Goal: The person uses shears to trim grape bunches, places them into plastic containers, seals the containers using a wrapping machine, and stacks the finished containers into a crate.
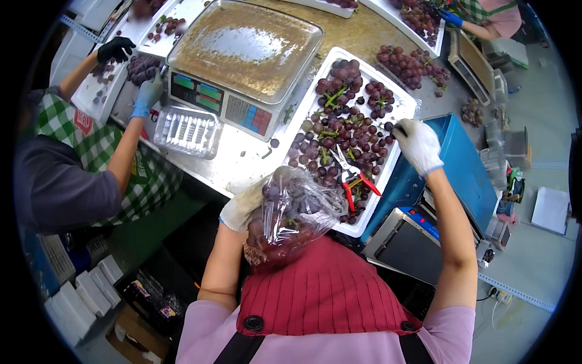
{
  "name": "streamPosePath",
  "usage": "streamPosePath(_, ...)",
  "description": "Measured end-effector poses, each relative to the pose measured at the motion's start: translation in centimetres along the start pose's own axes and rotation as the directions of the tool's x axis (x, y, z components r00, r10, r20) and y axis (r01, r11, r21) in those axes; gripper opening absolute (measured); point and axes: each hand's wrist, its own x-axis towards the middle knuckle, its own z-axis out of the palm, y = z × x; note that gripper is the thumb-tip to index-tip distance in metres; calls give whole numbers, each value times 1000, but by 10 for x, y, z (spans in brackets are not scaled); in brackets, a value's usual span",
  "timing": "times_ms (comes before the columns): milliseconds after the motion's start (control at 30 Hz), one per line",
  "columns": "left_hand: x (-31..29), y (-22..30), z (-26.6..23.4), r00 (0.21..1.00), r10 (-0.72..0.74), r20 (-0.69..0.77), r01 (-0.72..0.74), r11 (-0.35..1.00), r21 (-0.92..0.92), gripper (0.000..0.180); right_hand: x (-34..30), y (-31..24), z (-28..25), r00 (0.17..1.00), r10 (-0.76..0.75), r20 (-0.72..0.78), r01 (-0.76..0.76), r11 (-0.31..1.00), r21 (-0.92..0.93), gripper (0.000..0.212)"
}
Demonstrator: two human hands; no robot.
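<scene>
My left hand [244, 206], in a white glove, is closed around a clear plastic bag of grapes [290, 221] held against my red apron [327, 291]. My right hand [418, 144], also gloved in white, hovers at the right rim of a white foam tray [393, 173]. Its fingers are pinched together, and I cannot make out what is between them. Loose grapes and small clusters [345, 130] with green stems fill the tray. Red-handled pruning shears [350, 175] lie on these grapes, blades pointing away from me.
A weighing scale [245, 51] stands beyond the tray. An empty clear punnet [187, 131] sits at the left, near a co-worker's gloved hands [147, 96]. Blue equipment [451, 176] is at my right. More grapes [412, 67] lie on the table; another co-worker [485, 18] works at far right.
</scene>
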Motion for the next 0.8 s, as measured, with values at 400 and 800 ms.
streamPosePath(400,4,1,40,966,-29,258,49,996,-71,52,-99,-52,-118,776,-627,67,464,640,613,14)
streamPosePath(800,-1,-20,56,897,74,436,100,926,-364,41,-126,-65,-110,671,-724,158,385,522,761,16)
